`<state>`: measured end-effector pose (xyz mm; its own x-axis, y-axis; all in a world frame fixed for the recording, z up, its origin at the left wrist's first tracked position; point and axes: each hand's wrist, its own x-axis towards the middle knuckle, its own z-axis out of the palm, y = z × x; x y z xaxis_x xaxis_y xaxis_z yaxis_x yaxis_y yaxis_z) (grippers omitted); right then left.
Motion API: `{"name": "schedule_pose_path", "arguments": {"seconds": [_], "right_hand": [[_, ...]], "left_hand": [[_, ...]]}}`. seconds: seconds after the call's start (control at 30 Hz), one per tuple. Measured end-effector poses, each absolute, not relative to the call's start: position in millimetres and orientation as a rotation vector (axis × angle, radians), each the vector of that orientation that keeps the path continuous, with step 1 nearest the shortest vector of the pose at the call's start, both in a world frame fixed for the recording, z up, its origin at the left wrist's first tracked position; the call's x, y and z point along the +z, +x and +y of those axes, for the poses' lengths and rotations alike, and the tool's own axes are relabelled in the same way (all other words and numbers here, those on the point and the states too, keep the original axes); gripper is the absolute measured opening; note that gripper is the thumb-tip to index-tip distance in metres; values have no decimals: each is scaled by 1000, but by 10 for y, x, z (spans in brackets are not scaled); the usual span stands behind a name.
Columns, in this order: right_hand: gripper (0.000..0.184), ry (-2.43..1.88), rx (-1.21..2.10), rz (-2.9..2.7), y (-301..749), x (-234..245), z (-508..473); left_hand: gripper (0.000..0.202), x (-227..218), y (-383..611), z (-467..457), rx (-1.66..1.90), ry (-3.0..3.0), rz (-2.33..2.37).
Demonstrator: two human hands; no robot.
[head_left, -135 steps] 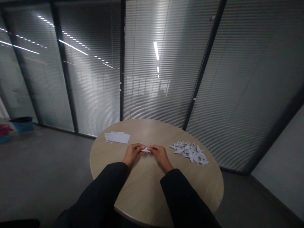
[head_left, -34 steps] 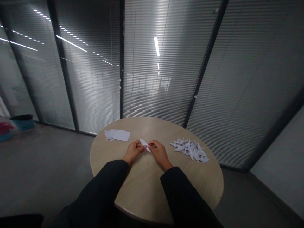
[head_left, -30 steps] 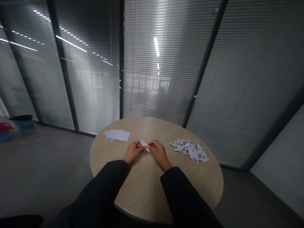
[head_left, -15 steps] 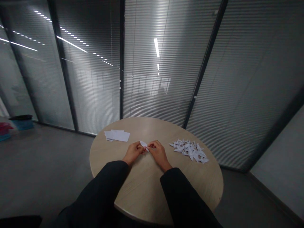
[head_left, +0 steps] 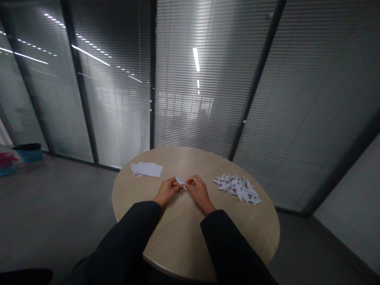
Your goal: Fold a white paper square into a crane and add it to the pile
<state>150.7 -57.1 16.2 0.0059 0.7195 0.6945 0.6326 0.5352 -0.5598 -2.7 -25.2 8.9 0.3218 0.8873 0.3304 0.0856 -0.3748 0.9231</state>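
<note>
My left hand and my right hand meet over the middle of a round wooden table. Both pinch a small folded piece of white paper between their fingertips, just above the tabletop. A short stack of flat white paper sheets lies to the far left of my hands. A heap of several folded white paper pieces lies to the right of my right hand. Both arms wear dark sleeves.
Glass walls with closed blinds stand right behind the table. Grey floor surrounds the table. A dark bin with blue and pink items sits on the floor at the far left.
The folded paper has gone from lying flat between my hands to sticking up, then was pressed smaller and lower between my fingertips. My hands stay in the same place.
</note>
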Motion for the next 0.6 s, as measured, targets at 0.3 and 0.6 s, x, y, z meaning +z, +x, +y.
{"name": "schedule_pose_path", "arguments": {"seconds": [0.3, 0.6], "right_hand": [[5, -1174, 135, -1707, 1508, 154, -558], [8, -1242, -149, -1836, 1487, 152, -618]], "left_hand": [[20, 64, -34, -223, 1158, 1710, 877], [15, 1, -21, -192, 1143, 1666, 892]]}}
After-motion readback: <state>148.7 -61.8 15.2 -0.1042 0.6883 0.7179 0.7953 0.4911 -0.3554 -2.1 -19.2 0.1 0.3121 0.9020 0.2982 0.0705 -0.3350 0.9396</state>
